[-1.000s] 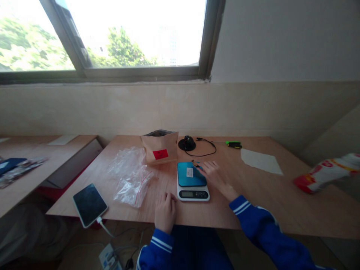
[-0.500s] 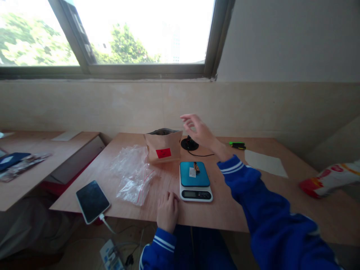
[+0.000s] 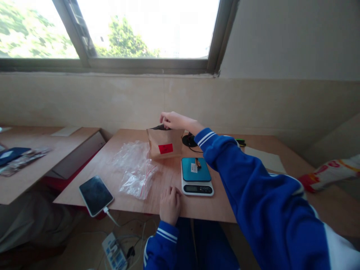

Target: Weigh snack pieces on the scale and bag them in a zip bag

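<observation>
The right hand [image 3: 174, 120] is at the mouth of the upright paper bag [image 3: 165, 138], fingers bent down into the opening; their tips are hidden, so I cannot tell how far they are spread or whether they hold anything. The left hand [image 3: 170, 207] rests palm down on the table [image 3: 222, 208], fingers loosely curled, nothing visible in it, just beside the scale's [image 3: 203, 176] near left corner. Some small brown bits [image 3: 198, 164] lie on the scale, nearer the bag than the display [image 3: 194, 188] is.
</observation>
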Available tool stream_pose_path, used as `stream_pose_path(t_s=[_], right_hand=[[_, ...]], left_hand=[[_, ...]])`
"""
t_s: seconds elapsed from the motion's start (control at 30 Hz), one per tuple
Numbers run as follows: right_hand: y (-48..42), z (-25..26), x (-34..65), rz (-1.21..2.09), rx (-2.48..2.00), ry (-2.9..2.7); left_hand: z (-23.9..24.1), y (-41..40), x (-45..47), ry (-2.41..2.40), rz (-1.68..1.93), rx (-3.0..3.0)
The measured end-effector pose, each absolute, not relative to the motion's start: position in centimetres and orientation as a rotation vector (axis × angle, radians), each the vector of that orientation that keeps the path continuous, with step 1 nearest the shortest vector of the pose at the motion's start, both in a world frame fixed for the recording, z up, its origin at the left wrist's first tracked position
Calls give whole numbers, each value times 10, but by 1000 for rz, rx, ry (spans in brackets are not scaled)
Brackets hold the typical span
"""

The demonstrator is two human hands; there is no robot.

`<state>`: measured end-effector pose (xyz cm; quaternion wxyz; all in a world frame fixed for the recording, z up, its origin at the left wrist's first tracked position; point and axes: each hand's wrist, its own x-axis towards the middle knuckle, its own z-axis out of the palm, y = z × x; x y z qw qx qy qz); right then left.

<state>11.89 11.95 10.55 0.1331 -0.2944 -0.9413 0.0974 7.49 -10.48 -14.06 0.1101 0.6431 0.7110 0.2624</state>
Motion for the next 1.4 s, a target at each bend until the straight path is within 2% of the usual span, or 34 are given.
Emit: stream_pose_path(t_s=[0.33,0.57,0.83,1.13,1.4], right_hand=[[118,87,123,251,-656,-2810],[112,85,117,135,-864,-2964],[97,94,108,165,-1204,-3116],[123,94,116,-34,-953,-2904],[125,110,149,24,-848,-2483]], left_hand=[[-138,-106,74,2056,788,1890],[-139,-107,74,2051,780,1890],[-139,-107,74,2057,791,1903],[-141,-106,74,2069,795,1914],[-140,-107,74,2054,816,1899]])
